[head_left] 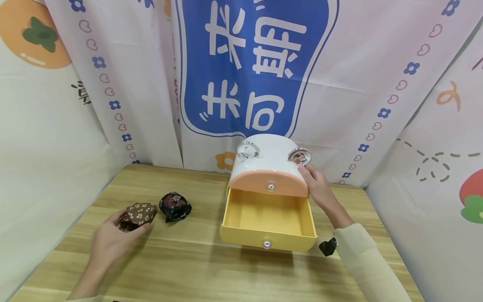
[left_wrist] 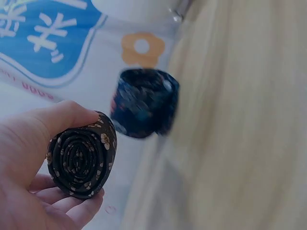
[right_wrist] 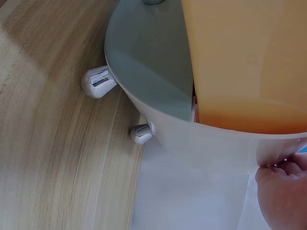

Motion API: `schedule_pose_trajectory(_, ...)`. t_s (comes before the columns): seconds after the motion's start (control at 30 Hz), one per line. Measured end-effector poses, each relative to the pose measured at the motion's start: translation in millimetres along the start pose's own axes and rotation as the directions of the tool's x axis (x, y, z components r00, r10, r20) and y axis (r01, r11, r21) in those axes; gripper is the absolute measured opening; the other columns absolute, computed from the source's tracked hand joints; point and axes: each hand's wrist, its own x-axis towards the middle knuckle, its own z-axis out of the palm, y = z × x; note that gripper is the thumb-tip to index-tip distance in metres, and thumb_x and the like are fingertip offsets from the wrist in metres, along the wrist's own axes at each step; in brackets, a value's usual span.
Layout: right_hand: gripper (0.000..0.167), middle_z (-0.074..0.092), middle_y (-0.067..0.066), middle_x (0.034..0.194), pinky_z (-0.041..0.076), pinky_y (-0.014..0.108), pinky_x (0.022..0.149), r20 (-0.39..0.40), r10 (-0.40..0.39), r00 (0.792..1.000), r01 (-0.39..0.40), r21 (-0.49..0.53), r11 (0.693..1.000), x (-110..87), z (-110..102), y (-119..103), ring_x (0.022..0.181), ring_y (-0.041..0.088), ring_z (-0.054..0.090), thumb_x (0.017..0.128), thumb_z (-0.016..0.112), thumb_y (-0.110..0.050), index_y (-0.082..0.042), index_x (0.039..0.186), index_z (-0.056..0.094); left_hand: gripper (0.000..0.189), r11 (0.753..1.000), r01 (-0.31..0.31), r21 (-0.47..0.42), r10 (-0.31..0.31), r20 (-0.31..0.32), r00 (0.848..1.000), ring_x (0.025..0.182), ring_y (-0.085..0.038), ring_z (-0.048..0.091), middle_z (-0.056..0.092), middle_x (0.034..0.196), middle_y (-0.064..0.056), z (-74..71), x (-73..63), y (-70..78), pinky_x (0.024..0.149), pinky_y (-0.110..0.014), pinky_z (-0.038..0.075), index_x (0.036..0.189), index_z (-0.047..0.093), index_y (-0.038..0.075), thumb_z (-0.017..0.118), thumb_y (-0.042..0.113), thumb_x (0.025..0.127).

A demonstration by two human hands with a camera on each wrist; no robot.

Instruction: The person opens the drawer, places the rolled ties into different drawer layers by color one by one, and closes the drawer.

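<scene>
In the head view my left hand (head_left: pixel 111 240) grips a rolled brown cloth (head_left: pixel 142 213) with pale flowers, over the table's left side. The cloth's spiral end faces the camera in the left wrist view. Just right of it lies a rolled dark cloth (head_left: pixel 175 206) with a flower pattern. A white drawer cabinet (head_left: pixel 266 153) stands at the back, its yellow drawer (head_left: pixel 268 237) pulled out with nothing in it. My right hand (head_left: pixel 320 191) holds the cabinet's upper right side by a chrome ring (head_left: pixel 302 156); its fingers look curled in the right wrist view (right_wrist: pixel 285 189).
Above the yellow drawer is an orange drawer front (head_left: pixel 269 181) with a silver knob, closed. Chrome feet (right_wrist: pixel 98 82) hold the cabinet off the wooden table (head_left: pixel 196 264). A printed curtain (head_left: pixel 339 105) hangs right behind it. Something small and black (head_left: pixel 327 246) shows beside the right cuff.
</scene>
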Motion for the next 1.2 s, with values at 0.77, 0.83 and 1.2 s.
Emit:
schedule_pose_trajectory(0.77,0.053,0.065,0.02,0.126,0.048,0.031,0.099,-0.004,0.015,1.0,-0.015,-0.013,1.0,1.0,-1.2,-1.1,0.112,0.022,0.056,0.113,0.041,-0.044,-0.007,0.147,0.056,0.096,0.943,-0.333,-0.006,0.333,0.057,0.941,0.13,-0.055,0.059,0.058,0.145,-0.035,-10.2,3.0,119.9,0.103,-0.066,0.052,0.153,0.05,-0.001,0.088,0.052,0.082)
schedule_pose_trajectory(0.83,0.053,0.064,0.02,0.129,0.047,0.034,0.101,-0.002,0.017,1.0,-0.017,-0.012,1.0,1.4,-0.9,-0.7,0.114,0.024,0.055,0.113,0.041,-0.044,-0.007,0.148,0.056,0.091,0.927,-0.374,-0.012,0.374,0.051,0.926,0.127,-0.052,0.062,0.063,0.141,-0.032,-8.4,2.0,129.0,0.102,-0.065,0.053,0.149,0.055,0.0,0.09,0.049,0.08)
schedule_pose_trajectory(1.2,0.053,0.065,0.02,0.124,0.048,0.03,0.098,-0.002,0.015,1.0,-0.015,-0.008,1.0,2.1,-0.9,0.4,0.11,0.021,0.057,0.113,0.04,-0.045,-0.006,0.145,0.058,0.085,0.855,-0.481,-0.193,0.511,0.164,0.844,0.121,-0.042,0.071,0.067,0.136,-0.03,0.4,-8.0,174.0,0.099,-0.052,0.059,0.145,0.057,-0.005,0.094,0.032,0.078)
